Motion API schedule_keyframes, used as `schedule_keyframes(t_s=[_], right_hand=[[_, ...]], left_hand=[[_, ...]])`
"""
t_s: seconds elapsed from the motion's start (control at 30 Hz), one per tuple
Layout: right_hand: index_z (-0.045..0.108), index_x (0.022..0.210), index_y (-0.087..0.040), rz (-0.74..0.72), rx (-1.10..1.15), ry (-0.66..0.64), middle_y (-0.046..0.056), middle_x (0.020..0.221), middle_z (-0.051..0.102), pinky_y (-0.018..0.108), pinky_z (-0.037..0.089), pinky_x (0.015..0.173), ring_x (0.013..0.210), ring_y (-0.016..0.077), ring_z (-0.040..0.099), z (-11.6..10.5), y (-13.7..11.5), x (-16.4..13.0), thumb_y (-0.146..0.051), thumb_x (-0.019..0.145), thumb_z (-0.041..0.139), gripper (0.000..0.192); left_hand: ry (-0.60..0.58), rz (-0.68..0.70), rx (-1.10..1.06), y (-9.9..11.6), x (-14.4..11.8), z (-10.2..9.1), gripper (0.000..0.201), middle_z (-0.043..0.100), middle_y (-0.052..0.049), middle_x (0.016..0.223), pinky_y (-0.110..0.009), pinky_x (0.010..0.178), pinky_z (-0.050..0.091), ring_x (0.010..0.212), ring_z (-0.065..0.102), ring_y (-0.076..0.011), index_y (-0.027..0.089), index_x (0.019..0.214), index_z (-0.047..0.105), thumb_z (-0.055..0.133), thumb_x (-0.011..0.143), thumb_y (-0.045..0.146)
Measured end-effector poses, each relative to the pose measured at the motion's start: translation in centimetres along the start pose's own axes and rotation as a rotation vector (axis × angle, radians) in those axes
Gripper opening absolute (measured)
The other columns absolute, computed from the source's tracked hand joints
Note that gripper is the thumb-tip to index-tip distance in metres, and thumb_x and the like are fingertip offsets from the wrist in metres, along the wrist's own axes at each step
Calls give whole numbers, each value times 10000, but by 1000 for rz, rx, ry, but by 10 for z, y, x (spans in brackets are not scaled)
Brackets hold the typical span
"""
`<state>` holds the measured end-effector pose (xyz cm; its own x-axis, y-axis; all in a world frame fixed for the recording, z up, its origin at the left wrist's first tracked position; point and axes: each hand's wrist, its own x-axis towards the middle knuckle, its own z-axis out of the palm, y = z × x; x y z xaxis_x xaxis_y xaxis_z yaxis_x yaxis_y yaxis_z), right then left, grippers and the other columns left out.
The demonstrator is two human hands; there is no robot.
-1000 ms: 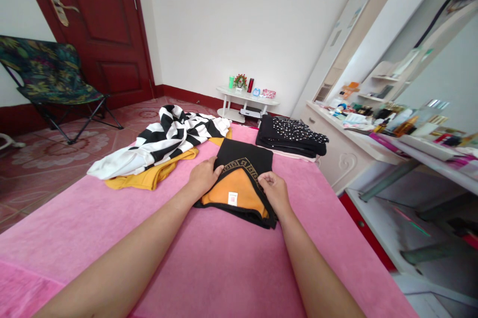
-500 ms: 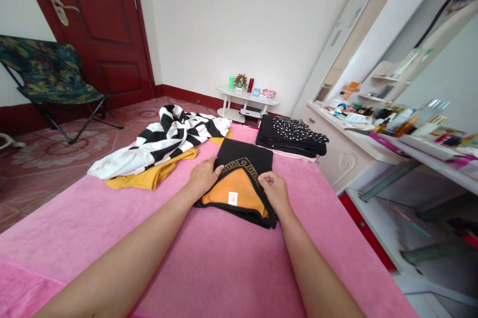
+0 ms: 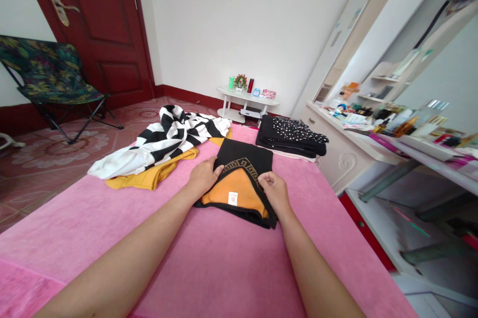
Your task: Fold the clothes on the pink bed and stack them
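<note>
**Both hands on the folded black garment, one at each side edge**

Your left hand (image 3: 203, 176) and right hand (image 3: 274, 191) rest on the folded black garment (image 3: 246, 159), which lies on the pink bed cover (image 3: 224, 258) straight ahead of you, near the middle of the bed. The garment's long axis runs away from you, toward the far edge of the bed; its orange lining (image 3: 233, 188) with a small white label (image 3: 232, 198) is the end nearest you. Your left fingers are closed over the garment's left edge, beside the gold key-pattern trim (image 3: 242, 163). Your right fingers are pinched together on the trim's right end, gripping the fabric. The hands stand about level with each other, the left slightly farther from you, with the lining between them.

To the left, well apart from the hands, lies a black-and-white striped garment (image 3: 168, 136) heaped over a yellow one (image 3: 149, 176). Beyond the garment, to the right, sits a folded black stack with pale dots (image 3: 293, 134), close to the white dresser (image 3: 336, 154).
</note>
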<state>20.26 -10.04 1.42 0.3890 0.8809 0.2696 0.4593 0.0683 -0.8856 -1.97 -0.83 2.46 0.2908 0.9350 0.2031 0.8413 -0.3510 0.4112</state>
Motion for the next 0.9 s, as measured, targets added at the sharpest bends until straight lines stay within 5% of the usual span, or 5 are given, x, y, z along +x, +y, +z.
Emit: schedule_keyframes(t_s=[0.9], right_hand=[[605,725,-191,-4,-36,-6,5,647,618,251,417,543,584,149,550,1,-1,-1,-351,748,547,172]], left_hand=[[5,-8,8,0,-1,1,469,645,-122,1134,-336,809,466,1018,614,-268,177,1275,475,405,910,463]])
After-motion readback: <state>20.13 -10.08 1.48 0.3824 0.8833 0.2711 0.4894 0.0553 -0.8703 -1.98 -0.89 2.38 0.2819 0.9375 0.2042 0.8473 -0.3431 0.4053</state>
